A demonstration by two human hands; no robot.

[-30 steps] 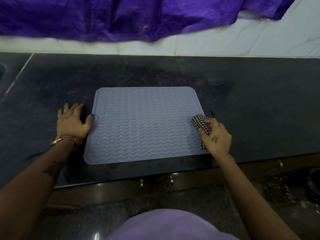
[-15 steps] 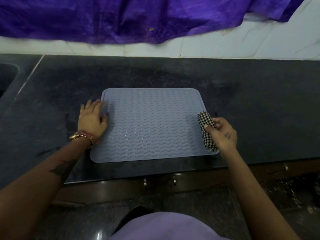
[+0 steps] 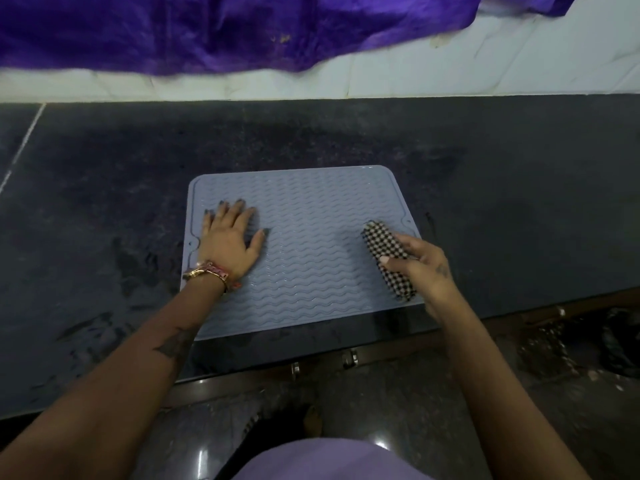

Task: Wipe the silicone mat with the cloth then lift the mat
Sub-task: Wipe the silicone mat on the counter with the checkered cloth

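From the head camera, the right hand [image 3: 424, 268] covers the near part of the rolled black-and-white checked cloth [image 3: 384, 252], its fingers curled round it at the mat's right edge. The pale blue silicone mat [image 3: 311, 258], wavy-ridged with rounded corners, lies flat on the dark speckled counter [image 3: 519, 202]. The left hand [image 3: 230, 242] rests palm down on it, fingers spread straight.

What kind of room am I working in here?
Probably a home kitchen: a dark stone counter against a white tiled wall, with a ribbed mat on it.

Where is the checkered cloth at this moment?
In the head view, the checkered cloth lies on the right part of the silicone mat, gripped by the right hand.
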